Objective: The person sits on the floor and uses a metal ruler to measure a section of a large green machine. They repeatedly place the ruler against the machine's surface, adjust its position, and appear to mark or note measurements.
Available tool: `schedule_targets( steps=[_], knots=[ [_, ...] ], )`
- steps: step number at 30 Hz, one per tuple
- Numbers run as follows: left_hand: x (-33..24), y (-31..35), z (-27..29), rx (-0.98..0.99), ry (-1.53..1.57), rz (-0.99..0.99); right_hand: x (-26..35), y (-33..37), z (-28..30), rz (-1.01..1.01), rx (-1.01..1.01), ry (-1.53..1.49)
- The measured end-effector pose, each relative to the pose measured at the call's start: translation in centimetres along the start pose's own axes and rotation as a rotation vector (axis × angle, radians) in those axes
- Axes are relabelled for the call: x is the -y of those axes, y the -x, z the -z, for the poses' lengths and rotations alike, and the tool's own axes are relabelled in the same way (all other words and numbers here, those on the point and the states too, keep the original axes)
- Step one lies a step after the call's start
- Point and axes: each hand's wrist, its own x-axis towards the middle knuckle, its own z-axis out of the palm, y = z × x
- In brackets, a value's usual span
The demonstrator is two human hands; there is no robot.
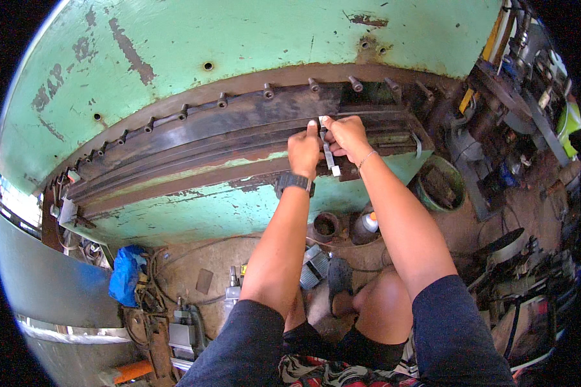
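My left hand (303,153), with a dark watch on its wrist, and my right hand (348,138) are close together. Both are closed on a narrow, bent metal strip (329,157). Its upper end shows between my thumbs, and its pale lower end sticks out below my fingers. My fingers cover part of its middle. The strip is in front of the long dark tooling bar (226,119) of a green bending machine (239,45). Whether it touches the bar, I cannot tell.
Several bolts line the machine's dark clamp rail. Below stand a small round pot (326,226), a white bottle with an orange cap (370,221) and a green bucket (440,184). A blue bag (128,276) and cables lie left. Metal equipment crowds the right side.
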Motion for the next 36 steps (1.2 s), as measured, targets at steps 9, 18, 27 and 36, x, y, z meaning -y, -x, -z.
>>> schedule_targets(
  steps=[9, 18, 27, 36],
  knots=[
    [3.9, 4.7, 2.4, 0.106, 0.064, -0.068, -1.4, 0.0, 1.3, -0.008, 0.101, -0.056],
    [3.9, 2.1, 3.7, 0.076, -0.142, -0.233, -2.0, 3.2, 0.1, 0.031, 0.067, -0.170],
    [2.7, 1.8, 5.6, -0.007, -0.148, -0.275, -4.0, 1.4, 0.7, -0.014, 0.177, -0.065],
    [3.6, 4.4, 5.3, 0.045, -0.203, -0.242, -4.0, 2.2, -0.2, -0.009, 0.134, -0.194]
  ],
)
